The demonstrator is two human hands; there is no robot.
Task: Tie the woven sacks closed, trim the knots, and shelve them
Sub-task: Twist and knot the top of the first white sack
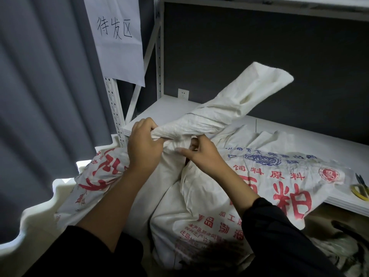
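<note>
A grey curtain [40, 86] hangs in deep vertical folds and fills the left side. Right of it, at the top, hangs a white paper sheet [117, 47] with three black handwritten characters near its upper edge. A dark grey wall [259, 56] closes the far side, and a small white socket [183, 94] sits low on it, below and to the right of the sheet. Near left, below the curtain, lies a white object with a wavy edge [36, 220]; what it is cannot be told. Near right, crumpled dark and pale material [339, 240] lies in shadow.
</note>
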